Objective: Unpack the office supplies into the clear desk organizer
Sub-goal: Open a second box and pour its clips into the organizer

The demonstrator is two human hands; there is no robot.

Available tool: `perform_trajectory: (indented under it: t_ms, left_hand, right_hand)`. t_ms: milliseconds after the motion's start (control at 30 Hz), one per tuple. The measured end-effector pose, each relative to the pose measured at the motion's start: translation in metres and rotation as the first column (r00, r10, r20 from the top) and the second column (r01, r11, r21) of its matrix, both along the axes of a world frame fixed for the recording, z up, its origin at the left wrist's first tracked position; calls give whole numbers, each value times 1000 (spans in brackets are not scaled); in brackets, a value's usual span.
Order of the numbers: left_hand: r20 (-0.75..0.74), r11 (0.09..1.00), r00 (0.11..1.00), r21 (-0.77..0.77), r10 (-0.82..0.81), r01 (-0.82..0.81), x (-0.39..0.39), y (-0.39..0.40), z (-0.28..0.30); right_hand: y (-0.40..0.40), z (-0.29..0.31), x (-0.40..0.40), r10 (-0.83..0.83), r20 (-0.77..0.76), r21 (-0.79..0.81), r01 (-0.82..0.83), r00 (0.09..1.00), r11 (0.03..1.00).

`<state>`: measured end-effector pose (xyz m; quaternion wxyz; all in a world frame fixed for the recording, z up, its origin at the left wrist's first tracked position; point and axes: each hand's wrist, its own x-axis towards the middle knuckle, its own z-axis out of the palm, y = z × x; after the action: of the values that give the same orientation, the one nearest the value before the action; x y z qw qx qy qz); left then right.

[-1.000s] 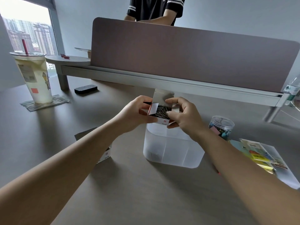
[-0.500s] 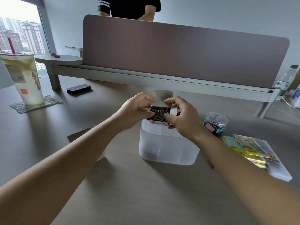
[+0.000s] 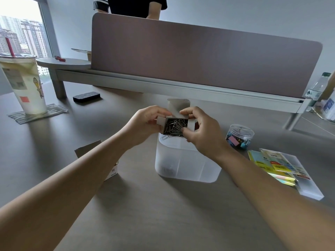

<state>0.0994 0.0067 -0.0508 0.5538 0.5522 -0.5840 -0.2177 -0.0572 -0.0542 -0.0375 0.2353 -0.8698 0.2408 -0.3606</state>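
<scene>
I hold a small open cardboard box of metal paper clips (image 3: 175,125) over the back rim of the clear desk organizer (image 3: 186,163). My left hand (image 3: 145,122) grips the box's left side. My right hand (image 3: 203,131) grips its right side, thumb at the box's front corner. The lid flap stands upright behind the clips. The organizer is frosted plastic with inner dividers, and something dark lies at the bottom of its left compartment.
A round clear jar of coloured binder clips (image 3: 239,136) and packs of sticky notes (image 3: 273,164) lie to the right. An opened cardboard box (image 3: 112,171) sits under my left forearm. A drink cup (image 3: 23,84), a black eraser (image 3: 86,96), a desk divider (image 3: 199,57) and a person behind it are further off.
The box has tipped from facing me to lying flatter over the organizer, with its open top upward. Both hands kept their grip, and my view shifted slightly.
</scene>
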Motion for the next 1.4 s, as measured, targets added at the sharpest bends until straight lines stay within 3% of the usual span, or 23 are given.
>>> perform_trajectory:
  t_ms: [800,1133,1400]
  left_hand:
    - [-64,1000,998,-21,0,-2,1,-1,-5]
    - [-165,998,985,-43,-47,40,-1,1,-4]
    - [-142,999,989,-25,-42,39,-1,-1,-6]
  right_hand:
    - [1,1,-5,67,-73,25,-65,995,998]
    - [-2,-2,-5,129,-88,62,-124,988,990]
    - [-1,-4,-6,152,-123,18,-151,981,988]
